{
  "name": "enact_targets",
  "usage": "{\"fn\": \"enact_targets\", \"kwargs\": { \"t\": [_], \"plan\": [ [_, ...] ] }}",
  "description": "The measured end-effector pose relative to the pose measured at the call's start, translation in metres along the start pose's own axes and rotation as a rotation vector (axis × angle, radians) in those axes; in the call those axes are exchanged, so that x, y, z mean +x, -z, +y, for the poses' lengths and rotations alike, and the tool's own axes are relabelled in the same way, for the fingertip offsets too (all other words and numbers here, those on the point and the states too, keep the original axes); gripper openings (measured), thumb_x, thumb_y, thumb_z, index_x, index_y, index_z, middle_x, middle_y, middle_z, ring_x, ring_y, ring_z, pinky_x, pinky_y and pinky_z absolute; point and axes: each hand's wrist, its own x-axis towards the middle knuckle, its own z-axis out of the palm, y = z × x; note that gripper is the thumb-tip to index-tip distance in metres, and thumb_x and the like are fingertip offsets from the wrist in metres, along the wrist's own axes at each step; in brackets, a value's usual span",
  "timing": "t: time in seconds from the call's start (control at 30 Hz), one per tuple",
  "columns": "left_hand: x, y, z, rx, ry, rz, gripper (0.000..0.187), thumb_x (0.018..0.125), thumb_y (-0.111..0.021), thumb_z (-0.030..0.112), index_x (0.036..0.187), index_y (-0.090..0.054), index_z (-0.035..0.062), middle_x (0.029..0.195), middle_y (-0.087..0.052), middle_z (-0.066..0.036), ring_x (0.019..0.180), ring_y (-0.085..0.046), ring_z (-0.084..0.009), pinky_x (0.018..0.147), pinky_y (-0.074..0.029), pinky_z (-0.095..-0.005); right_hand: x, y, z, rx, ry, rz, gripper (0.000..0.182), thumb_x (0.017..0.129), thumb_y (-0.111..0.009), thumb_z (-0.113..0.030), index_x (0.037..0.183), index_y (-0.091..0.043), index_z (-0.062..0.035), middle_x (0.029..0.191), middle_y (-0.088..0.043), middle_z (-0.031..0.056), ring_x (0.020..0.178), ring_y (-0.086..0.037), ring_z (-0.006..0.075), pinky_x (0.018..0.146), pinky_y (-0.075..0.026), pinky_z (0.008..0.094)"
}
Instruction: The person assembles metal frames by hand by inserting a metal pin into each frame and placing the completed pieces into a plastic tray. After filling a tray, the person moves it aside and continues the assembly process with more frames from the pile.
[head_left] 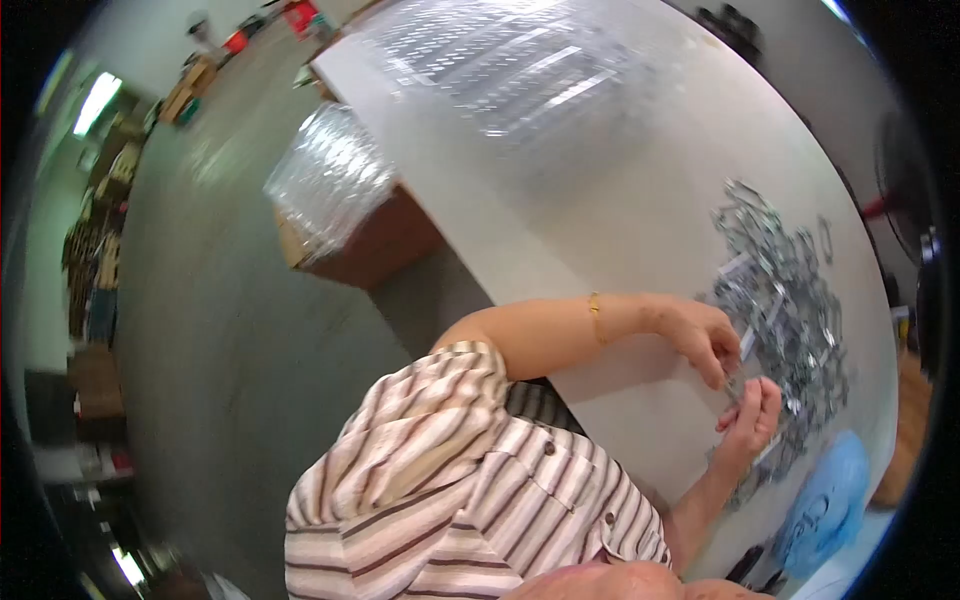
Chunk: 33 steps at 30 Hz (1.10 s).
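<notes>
My left hand [705, 342], with a gold bracelet on its forearm, is closed in a pinch, fingertips pointing toward my other hand. Just below it, my right hand [752, 414] has its fingers curled and pinched together. A small grey metal piece [733, 390] shows between the two sets of fingertips; its exact kind is too small and blurred to tell. Both hands are over the near edge of a loose pile of shiny metal loop-shaped pieces [790, 310] on the white table [540, 230].
Rows of clear plastic-looking packs [520, 70] lie at the table's far end. Beside the table stands a cardboard box [375, 245] with clear plastic wrap [335, 175] on top. A blue plastic bag [828, 505] sits near the lower right edge. Grey floor [220, 300] stretches to the left.
</notes>
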Motion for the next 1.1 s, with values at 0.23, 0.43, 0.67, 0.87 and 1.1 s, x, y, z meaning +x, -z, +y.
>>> {"fn": "enact_targets", "kwargs": {
  "t": [0.23,0.43,0.67,0.87,1.1],
  "plan": [
    [-0.004,0.004,0.016,0.019,0.087,-0.216,0.036,0.085,-0.074,0.030,0.107,-0.069,0.0011,0.076,-0.061,0.000,0.073,-0.055,-0.0113,0.064,-0.044,-0.0311,-0.004,-0.001,-0.010,-0.016,0.051,0.045,0.005,0.101,-0.059,-0.013,0.100,-0.062,-0.0080,0.071,-0.048,-0.0080,0.055,-0.038,0.0011,0.048,-0.028,0.0197],
    [-0.005,-0.001,0.027,-0.398,0.232,-0.152,0.039,0.091,-0.069,0.031,0.111,-0.066,-0.0026,0.068,-0.057,0.000,0.057,-0.046,-0.0065,0.050,-0.033,-0.0248,0.000,0.008,-0.013,0.284,0.070,0.079,0.006,0.102,-0.060,-0.015,0.101,-0.062,-0.0090,0.072,-0.058,-0.0028,0.055,-0.046,0.0024,0.049,-0.035,0.0189],
    [-0.003,0.007,0.015,-0.628,0.143,0.021,0.044,0.095,-0.062,0.036,0.109,-0.064,-0.0051,0.065,-0.055,-0.002,0.050,-0.046,-0.0083,0.044,-0.035,-0.0247,-0.004,0.005,-0.012,0.281,-0.035,-0.037,0.012,0.104,-0.060,-0.019,0.109,-0.061,-0.0088,0.066,-0.059,-0.0009,0.051,-0.047,0.0032,0.046,-0.036,0.0195],
    [-0.003,0.008,0.008,-0.693,0.149,0.027,0.047,0.096,-0.061,0.039,0.114,-0.061,-0.0050,0.066,-0.055,-0.005,0.049,-0.047,-0.0106,0.045,-0.039,-0.0267,-0.006,0.002,-0.014,0.232,-0.072,-0.133,0.013,0.104,-0.060,-0.019,0.108,-0.061,-0.0079,0.069,-0.056,-0.0031,0.056,-0.047,0.0023,0.048,-0.036,0.0198],
    [-0.003,0.005,0.012,-0.627,0.164,0.054,0.043,0.097,-0.061,0.040,0.110,-0.062,-0.0007,0.067,-0.055,-0.003,0.051,-0.046,-0.0093,0.047,-0.036,-0.0247,-0.006,0.000,-0.016,0.235,-0.099,-0.161,0.012,0.104,-0.059,-0.017,0.106,-0.062,-0.0059,0.071,-0.055,-0.0052,0.061,-0.050,0.0022,0.050,-0.037,0.0202]
  ]
}}
